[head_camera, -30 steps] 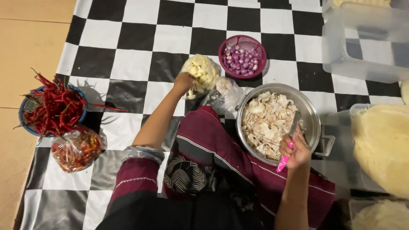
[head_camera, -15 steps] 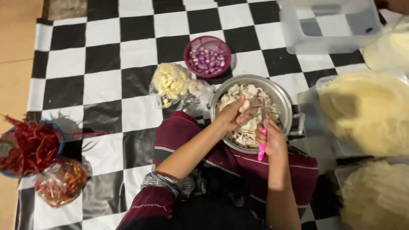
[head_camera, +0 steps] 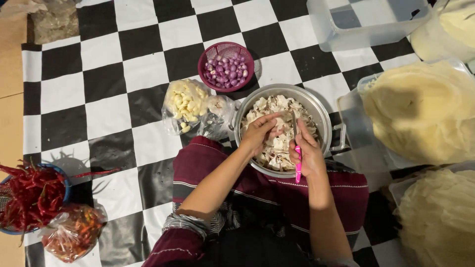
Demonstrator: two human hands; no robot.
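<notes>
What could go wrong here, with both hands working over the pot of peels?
1. The right hand holds a pink-handled knife whose blade points toward the left hand; a slip could nick a finger.
2. The pot is heaped with peels, so some may spill onto the lap.
3. The open garlic bag lies against the pot and could get knocked.

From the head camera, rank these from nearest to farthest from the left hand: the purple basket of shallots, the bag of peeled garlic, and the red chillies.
From the left hand:
1. Bag of peeled garlic, just to its left.
2. Purple basket of shallots, above it.
3. Red chillies, at the far left edge.
</notes>
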